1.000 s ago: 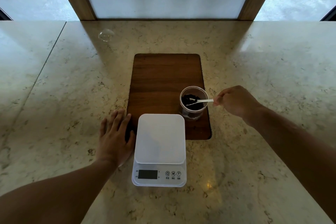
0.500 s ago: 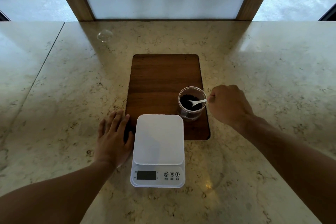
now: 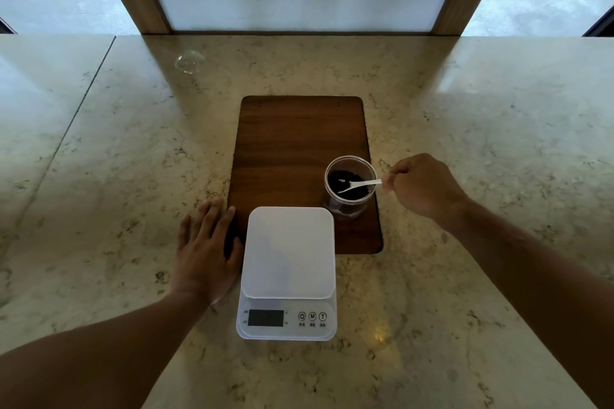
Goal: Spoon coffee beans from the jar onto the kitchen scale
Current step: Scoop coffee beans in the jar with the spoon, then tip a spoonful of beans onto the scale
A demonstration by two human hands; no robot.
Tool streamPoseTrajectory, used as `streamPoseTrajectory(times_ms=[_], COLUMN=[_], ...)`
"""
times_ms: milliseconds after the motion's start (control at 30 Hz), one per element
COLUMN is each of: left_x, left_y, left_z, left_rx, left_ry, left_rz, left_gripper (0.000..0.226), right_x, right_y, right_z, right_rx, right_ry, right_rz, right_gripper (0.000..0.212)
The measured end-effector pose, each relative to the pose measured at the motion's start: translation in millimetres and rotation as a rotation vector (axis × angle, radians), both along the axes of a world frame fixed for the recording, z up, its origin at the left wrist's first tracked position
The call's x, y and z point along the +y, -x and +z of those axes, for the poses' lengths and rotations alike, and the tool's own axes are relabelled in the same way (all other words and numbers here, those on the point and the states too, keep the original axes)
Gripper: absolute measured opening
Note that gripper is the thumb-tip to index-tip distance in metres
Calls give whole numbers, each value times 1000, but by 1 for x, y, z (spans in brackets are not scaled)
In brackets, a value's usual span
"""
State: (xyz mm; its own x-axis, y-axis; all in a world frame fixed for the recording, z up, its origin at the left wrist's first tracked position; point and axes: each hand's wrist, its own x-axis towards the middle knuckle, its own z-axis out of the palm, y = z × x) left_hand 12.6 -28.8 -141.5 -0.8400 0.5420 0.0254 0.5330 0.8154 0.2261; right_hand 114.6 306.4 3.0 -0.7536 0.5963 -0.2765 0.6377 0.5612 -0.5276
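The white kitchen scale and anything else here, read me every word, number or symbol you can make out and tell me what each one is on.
"M": middle round button on the white kitchen scale, front panel.
"T": right round button on the same panel.
Power symbol: left round button.
Small captions under the three buttons: too small to read.
Tiny marks beside the dark display: too small to read; the display itself shows no digits.
Clear jar of coffee beans, white plastic spoon, wooden board: no text.
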Motion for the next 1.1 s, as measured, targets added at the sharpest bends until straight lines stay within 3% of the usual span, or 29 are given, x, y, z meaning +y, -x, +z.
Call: streamPoseTrajectory(times_ms=[267,1100], left_x=[1,2], left_y=[-1,-1], left_z=[3,5], left_rx=[0,-2], left_ry=[1,18], left_rz=[-1,-4], left_gripper=[65,66], right_x=[7,14], right_y=[-6,-14], right_z=[0,-2], right_rx=[23,24], right_ry=[202,213], right_rz=[-103,-127], right_gripper=[22,21])
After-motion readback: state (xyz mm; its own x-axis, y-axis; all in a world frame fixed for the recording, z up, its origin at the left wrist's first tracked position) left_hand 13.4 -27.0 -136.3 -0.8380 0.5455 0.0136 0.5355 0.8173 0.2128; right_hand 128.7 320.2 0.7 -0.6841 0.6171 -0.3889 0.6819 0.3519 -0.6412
